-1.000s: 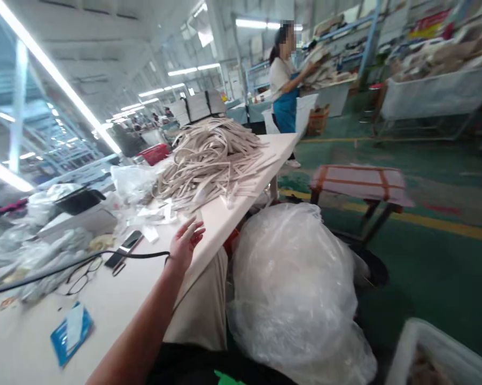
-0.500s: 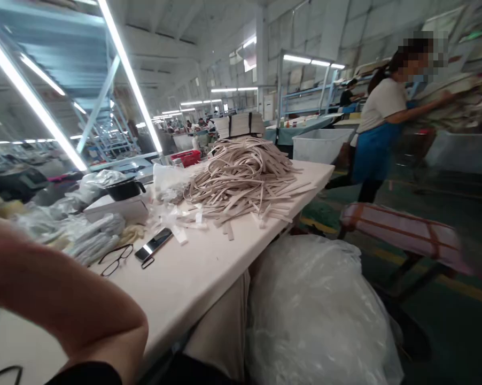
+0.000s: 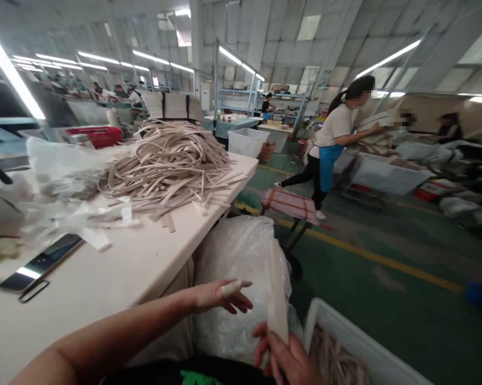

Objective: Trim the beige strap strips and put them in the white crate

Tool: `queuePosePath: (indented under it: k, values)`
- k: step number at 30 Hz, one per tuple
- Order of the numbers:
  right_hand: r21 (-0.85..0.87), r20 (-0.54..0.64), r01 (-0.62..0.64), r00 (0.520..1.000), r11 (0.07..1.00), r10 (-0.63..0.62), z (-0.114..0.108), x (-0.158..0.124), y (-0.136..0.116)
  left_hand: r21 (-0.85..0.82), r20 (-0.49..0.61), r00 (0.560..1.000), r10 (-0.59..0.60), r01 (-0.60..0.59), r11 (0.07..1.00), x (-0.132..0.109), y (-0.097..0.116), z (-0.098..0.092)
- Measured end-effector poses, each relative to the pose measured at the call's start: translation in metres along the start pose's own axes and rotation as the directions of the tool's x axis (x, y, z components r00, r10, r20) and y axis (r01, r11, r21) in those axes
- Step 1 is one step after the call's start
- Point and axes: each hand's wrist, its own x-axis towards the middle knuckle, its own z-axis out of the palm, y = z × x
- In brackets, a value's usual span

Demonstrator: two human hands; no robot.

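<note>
My right hand (image 3: 287, 355), low in the view, is closed on the lower end of a pale flat strip (image 3: 278, 294) that stands up from the fingers. To its left, my left hand (image 3: 225, 295) reaches out with fingers stretched and nothing in them; a pale wrap (image 3: 231, 289) covers one finger. Both hands are in front of a big clear plastic bag (image 3: 236, 251) beside the table. On the table (image 3: 145, 262) lies a heap of similar beige strips (image 3: 172, 160), with a strapped bundle (image 3: 172, 105) behind it.
A white bin (image 3: 319, 321) with strips inside stands at lower right. A phone (image 3: 43, 262) and plastic bags (image 3: 60, 166) lie on the table's left. Beyond are a padded stool (image 3: 291, 204) and a person in a blue apron (image 3: 329, 160) at a cart.
The view has swung right. My left arm has moved from over the table to beside its edge, and my right hand with the strip has come into view.
</note>
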Motion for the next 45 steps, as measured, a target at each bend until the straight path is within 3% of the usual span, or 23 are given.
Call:
queuePosePath:
  k: [2,4,7,10,13,20,26,28,32,35,39,42,45]
  values:
    - [0.017,0.111,0.029,0.993,0.999,-0.03,0.016,0.007,-0.008,-0.299,-0.018,1.0,-0.019,0.013,0.954,0.018,-0.022,0.011]
    - [0.029,0.18,0.033,0.983,0.999,-0.037,0.027,0.015,-0.009,-0.505,-0.149,0.988,-0.03,-0.05,0.862,0.03,-0.026,0.017]
    - [0.041,0.206,0.035,0.978,0.999,-0.043,0.033,0.023,0.002,-0.592,-0.378,0.923,-0.067,-0.185,0.785,0.037,-0.017,0.017]
    - [0.058,0.245,0.028,0.969,0.998,-0.041,0.032,0.029,0.019,-0.517,-0.486,0.874,0.002,-0.29,0.805,0.034,-0.013,0.015]
    - [0.089,0.294,0.009,0.955,0.996,-0.035,0.034,0.038,0.024,-0.417,-0.501,0.861,0.088,-0.329,0.847,0.027,-0.022,0.019]
    - [0.158,0.156,0.1,0.98,0.982,-0.125,0.047,0.066,0.004,-0.21,-0.472,0.88,0.062,-0.18,0.961,0.018,-0.045,0.033]
    - [0.243,0.185,0.063,0.976,0.968,-0.11,0.053,0.06,0.015,-0.208,-0.583,0.786,0.205,-0.388,0.898,0.017,-0.032,0.018]
    - [0.378,0.074,0.035,0.995,0.925,-0.068,0.047,0.06,0.021,-0.221,-0.561,0.797,0.223,-0.405,0.887,0.016,-0.03,0.016]
    - [0.627,-0.16,0.081,0.987,0.775,0.026,0.027,0.069,0.02,-0.242,-0.43,0.879,0.207,-0.334,0.911,0.012,-0.042,0.026]
    - [0.622,-0.167,0.103,0.986,0.776,0.004,0.022,0.074,0.006,-0.252,-0.335,0.924,0.183,-0.275,0.928,0.012,-0.056,0.043]
    - [0.609,-0.09,0.052,0.996,0.792,0.004,0.032,0.075,-0.017,-0.252,-0.272,0.948,0.165,-0.235,0.939,0.011,-0.065,0.054]
    - [0.661,-0.247,0.143,0.968,0.737,0.033,0.029,0.083,-0.025,-0.078,-0.305,0.915,0.265,-0.301,0.95,0.007,-0.059,0.042]
    - [0.652,-0.409,0.283,0.912,0.704,0.012,0.016,0.098,-0.02,0.268,-0.392,0.799,0.457,-0.376,0.887,-0.001,-0.044,0.02]
